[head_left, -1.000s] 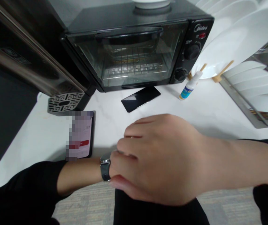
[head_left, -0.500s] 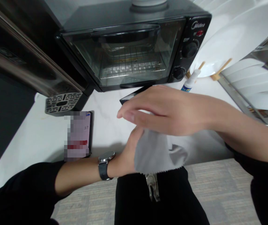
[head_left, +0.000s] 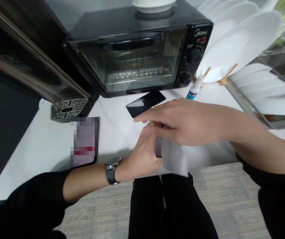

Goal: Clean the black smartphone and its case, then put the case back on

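Observation:
A grey cloth (head_left: 174, 157) with a zigzag edge hangs beneath my right hand (head_left: 179, 121), whose fingers are closed over it. Below and left of that, my left hand (head_left: 144, 152), with a watch (head_left: 112, 169) on the wrist, is curled around something with a thin dark edge, mostly hidden by the fingers and cloth. Both hands meet above the white counter near its front edge. Just beyond my right fingertips lies a black phone (head_left: 144, 104). A small spray bottle (head_left: 194, 88) with a blue label stands behind my right hand.
A black toaster oven (head_left: 142, 20) stands at the back with a white dish (head_left: 154, 5) on top. A dispenser with a drip tray (head_left: 67, 109) is at left, beside another phone (head_left: 85, 141), its screen lit. White plates (head_left: 244, 46) stand in racks at right.
The cloth, spread wide beside my left hand before, now hangs narrower under my right hand. My left hand's curled fingers show more, and the black phone is less covered. The view has shifted slightly.

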{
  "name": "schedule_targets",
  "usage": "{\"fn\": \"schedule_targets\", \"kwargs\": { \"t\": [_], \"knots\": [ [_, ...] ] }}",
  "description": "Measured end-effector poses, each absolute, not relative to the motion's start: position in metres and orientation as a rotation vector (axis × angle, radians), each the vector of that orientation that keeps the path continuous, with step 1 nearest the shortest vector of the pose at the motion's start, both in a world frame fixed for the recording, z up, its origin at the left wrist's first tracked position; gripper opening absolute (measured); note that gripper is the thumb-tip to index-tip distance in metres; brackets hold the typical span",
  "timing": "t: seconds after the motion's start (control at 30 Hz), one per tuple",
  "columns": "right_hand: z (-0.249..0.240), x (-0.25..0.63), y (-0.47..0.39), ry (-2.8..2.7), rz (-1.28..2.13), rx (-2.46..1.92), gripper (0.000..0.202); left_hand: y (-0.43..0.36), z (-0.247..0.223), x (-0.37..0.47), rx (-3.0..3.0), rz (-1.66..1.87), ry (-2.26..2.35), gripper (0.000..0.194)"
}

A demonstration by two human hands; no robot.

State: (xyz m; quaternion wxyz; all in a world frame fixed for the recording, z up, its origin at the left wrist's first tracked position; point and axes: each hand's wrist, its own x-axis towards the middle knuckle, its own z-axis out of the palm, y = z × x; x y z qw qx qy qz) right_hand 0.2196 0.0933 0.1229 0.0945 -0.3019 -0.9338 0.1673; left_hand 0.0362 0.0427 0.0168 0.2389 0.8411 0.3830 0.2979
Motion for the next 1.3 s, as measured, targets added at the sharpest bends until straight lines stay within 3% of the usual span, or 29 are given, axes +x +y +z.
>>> {"fn": "schedule_targets", "kwargs": {
  "t": [0.1, 0.23, 0.3, 0.53, 0.7, 0.93, 1.3],
  "knots": [
    [0.091, 0.245, 0.084, -2.509, 0.318, -1.172, 0.034, 0.051, 0.015, 0.040, 2.426, 0.623, 1.142, 0.071],
    [0.044, 0.281, 0.049, -2.052, 0.274, -1.331, 0.033, 0.064, 0.015, 0.043, 2.449, 0.461, 1.153, 0.120],
    [0.026, 0.293, 0.027, -2.043, 0.332, -1.354, 0.037, 0.067, 0.018, 0.039, 2.479, 0.425, 1.133, 0.129],
    [0.003, 0.297, 0.001, -2.212, 0.339, -1.424, 0.062, 0.051, 0.031, -0.013, 2.568, 0.218, 1.270, 0.127],
    [-0.004, 0.279, 0.005, -2.288, 0.219, -1.452, 0.073, 0.025, 0.016, -0.021, 2.351, 0.406, 1.393, 0.104],
    [-0.013, 0.239, 0.000, -2.219, 0.038, -1.630, 0.092, 0.010, 0.006, 0.003, 2.178, 0.681, 1.517, 0.119],
    [0.005, 0.191, -0.016, -2.580, 0.363, -1.025, 0.078, 0.011, -0.002, -0.001, 2.203, 0.675, 1.613, 0.111]
  ]
}}
